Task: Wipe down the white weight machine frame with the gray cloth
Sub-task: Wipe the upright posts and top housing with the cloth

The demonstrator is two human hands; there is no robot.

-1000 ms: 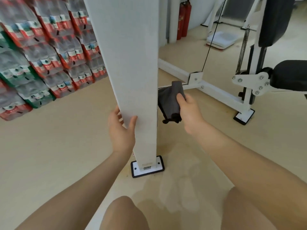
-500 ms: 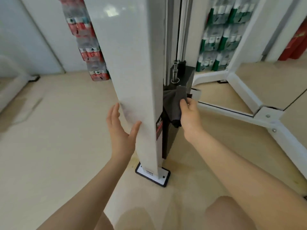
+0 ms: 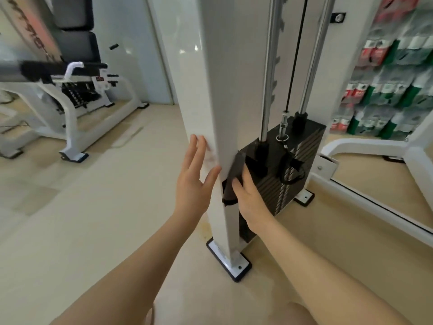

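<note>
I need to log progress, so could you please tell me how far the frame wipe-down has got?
Nothing shows as finished; no wiped area can be told apart. In hand: the right hand presses the gray cloth against the white upright post low on its right face, while the left hand rests flat on its left face. Left: the base rails.

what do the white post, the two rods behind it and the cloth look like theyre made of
White post: likely painted metal, smooth gloss with window glints. Rods: bare polished steel or chrome, mirror-bright streaks. Cloth: soft dark gray fabric, matte and folded; the weave is too blurred to tell.
</note>
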